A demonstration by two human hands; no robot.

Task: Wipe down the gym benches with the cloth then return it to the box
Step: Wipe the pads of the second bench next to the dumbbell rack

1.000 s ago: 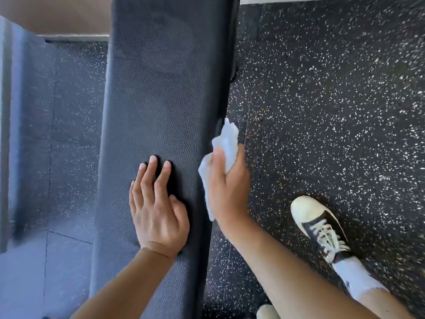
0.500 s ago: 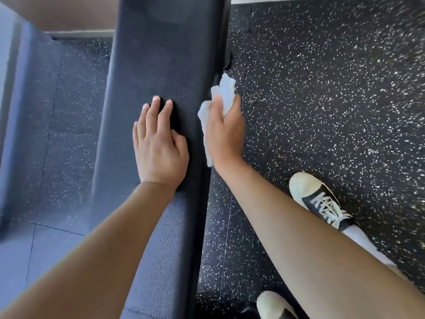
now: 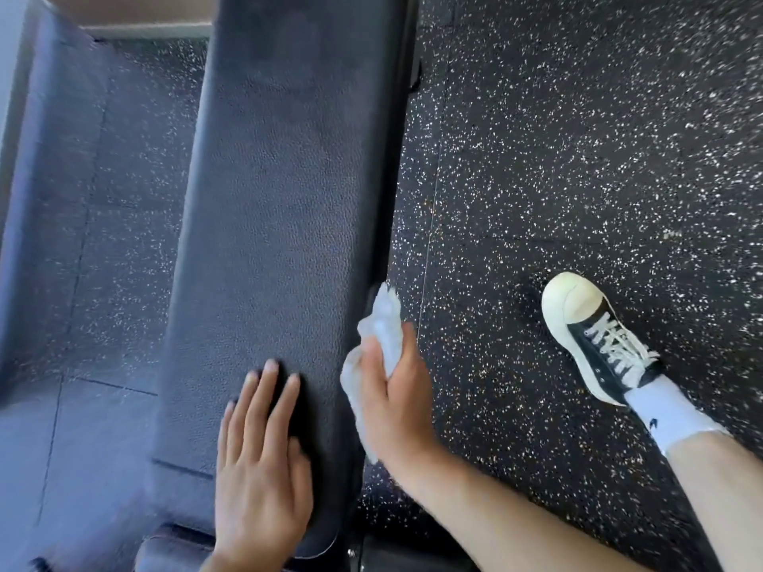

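Your left hand (image 3: 260, 460) lies flat, fingers straight, on the bench pad (image 3: 285, 200). Your right hand (image 3: 396, 390) grips the white cloth (image 3: 386, 324) against the pad's right edge.

My black sneaker (image 3: 599, 338) with its cream toe cap and white laces sits at about four o'clock, planted on the black speckled rubber floor (image 3: 578, 158). A white sock (image 3: 669, 414) rises from it. At eleven o'clock, a pale baseboard (image 3: 144, 31) meets the floor.
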